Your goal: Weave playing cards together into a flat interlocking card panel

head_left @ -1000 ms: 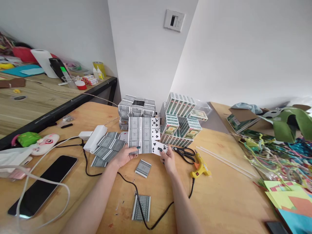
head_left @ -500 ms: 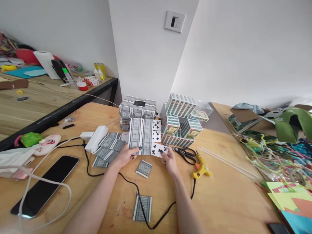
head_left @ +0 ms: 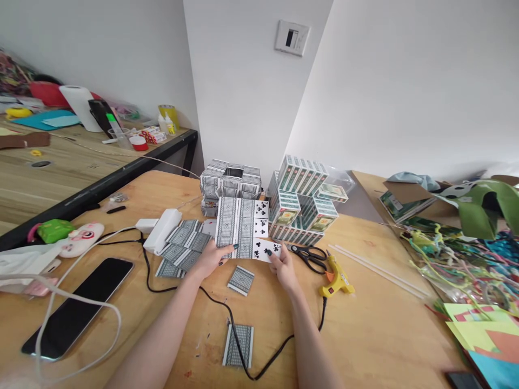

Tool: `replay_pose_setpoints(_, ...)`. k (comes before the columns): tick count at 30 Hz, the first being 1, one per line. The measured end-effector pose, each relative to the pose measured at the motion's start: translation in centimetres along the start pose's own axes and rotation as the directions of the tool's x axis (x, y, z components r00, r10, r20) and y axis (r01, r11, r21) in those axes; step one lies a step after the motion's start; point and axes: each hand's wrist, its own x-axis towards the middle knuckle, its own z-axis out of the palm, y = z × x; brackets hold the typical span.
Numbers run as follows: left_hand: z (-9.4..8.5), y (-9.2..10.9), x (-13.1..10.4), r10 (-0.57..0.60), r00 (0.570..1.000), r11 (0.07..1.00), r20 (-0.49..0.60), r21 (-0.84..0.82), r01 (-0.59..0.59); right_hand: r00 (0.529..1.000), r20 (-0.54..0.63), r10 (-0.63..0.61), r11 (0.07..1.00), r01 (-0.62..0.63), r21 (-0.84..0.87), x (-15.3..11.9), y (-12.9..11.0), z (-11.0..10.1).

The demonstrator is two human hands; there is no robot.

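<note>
A panel of joined playing cards is raised in front of me, grey patterned backs on its left and club faces along its right. My left hand pinches its lower left edge, thumb on the front. At the lower right, my right hand grips a club playing card between thumb and fingers; this card lies against the panel's lower edge. Below the panel are a folded card piece and another patterned card piece, crossed by a black cable. A heap of folded cards lies left of my left hand.
Behind the panel stand a card-built block and stacked card boxes. Scissors and a yellow glue gun lie right, beside white glue sticks. A phone and white cable are left; craft materials fill the right edge.
Both hands keep the same hold on the cards. The whole view has shifted slightly, with things appearing a little further right; nothing else has visibly moved.
</note>
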Motion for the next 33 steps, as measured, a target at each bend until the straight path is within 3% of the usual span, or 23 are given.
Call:
replay_pose_setpoints(10,-0.1,-0.3,0.1,0.017,0.998,0.999,0.065,0.04,-0.02,0.991,0.13,0.038,0.999,-0.036,-0.024,0.0,0.3,-0.8)
replay_pose_setpoints(21,0.0,-0.2,0.3,-0.017,1.0,1.0,0.002,-0.015,0.018,0.989,0.142,0.037,0.998,-0.03,-0.051,0.0,0.6,0.3)
replay_pose_setpoints(33,0.8,0.1,-0.1,0.0,1.0,0.999,-0.031,0.044,0.002,0.986,0.158,0.047,0.998,-0.039,-0.056,0.0,0.9,0.7)
